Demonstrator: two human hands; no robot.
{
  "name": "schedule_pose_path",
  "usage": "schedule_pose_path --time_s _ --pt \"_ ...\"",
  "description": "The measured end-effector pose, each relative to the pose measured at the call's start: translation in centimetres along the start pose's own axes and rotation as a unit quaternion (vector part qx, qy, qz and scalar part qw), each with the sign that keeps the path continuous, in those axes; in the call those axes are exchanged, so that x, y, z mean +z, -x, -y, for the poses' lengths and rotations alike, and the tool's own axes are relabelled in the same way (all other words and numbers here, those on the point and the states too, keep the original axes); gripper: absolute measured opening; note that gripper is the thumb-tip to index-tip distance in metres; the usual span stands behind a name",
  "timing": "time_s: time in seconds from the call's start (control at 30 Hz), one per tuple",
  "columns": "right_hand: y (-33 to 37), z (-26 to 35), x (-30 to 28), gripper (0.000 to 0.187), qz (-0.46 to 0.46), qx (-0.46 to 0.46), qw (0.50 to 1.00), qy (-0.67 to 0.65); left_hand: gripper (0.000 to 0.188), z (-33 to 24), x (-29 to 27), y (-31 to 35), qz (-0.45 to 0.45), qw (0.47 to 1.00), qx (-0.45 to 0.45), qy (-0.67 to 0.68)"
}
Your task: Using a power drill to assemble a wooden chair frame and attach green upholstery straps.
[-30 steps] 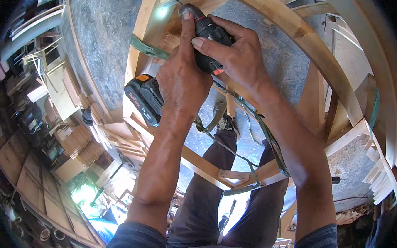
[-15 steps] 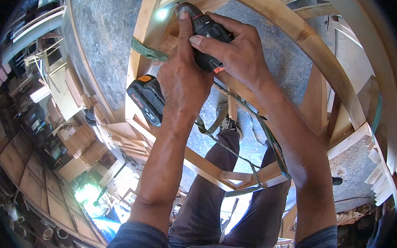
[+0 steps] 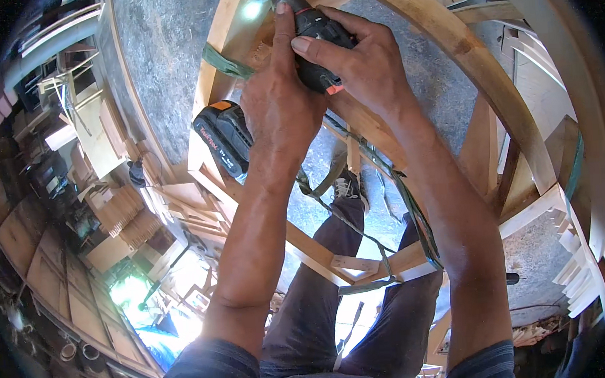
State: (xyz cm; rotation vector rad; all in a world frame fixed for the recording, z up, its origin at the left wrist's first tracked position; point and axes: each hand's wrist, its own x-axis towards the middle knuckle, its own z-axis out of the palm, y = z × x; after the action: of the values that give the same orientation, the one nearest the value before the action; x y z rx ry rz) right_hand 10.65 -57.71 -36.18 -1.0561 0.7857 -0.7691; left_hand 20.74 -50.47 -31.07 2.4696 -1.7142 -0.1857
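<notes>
Both hands (image 3: 280,107) (image 3: 361,64) clamp the cordless drill (image 3: 313,29); pressing off-axis could skid its bit across the curved timber rib (image 3: 475,60) beyond.

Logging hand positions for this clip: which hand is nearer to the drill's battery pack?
Left. The left hand is wrapped round the drill's handle, directly above the battery pack. The right hand presses on the drill's rear body, farther from the pack.
</notes>
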Motion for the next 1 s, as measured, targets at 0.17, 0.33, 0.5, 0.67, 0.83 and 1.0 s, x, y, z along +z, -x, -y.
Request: schedule_pose_path --time_s 0.17,0.33,0.5,0.67,0.83,1.0 --pt "0.0 0.0 -0.2 0.039 0.015 0.02 1.0 -0.004 0.087 0.0 0.1 0.0 -0.009 1.0 -0.004 -0.003" --pt "1.2 0.2 -0.4 0.039 0.007 0.033 0.999 -0.019 0.084 -0.7 -0.2 1.1 0.009 1.0 -0.021 -0.001" --pt "5.9 3.5 -1.7 0.039 -0.02 0.074 0.997 0.01 0.083 -2.7 -1.6 4.5 0.029 0.996 -0.012 0.088" --pt "16.3 12.1 0.5 0.056 -0.035 0.124 0.989 0.077 0.091 -4.8 -10.8 12.2 0.121 0.977 -0.013 0.177" --pt "22.0 18.9 5.5 0.061 0.014 -0.077 0.982 0.169 0.07 -3.1 -24.7 14.8 0.359 0.902 -0.036 0.238" --pt "24.7 18.8 10.5 0.059 0.026 -0.097 0.988 0.12 0.053 0.5 -29.6 14.1 0.521 0.825 -0.04 0.212"
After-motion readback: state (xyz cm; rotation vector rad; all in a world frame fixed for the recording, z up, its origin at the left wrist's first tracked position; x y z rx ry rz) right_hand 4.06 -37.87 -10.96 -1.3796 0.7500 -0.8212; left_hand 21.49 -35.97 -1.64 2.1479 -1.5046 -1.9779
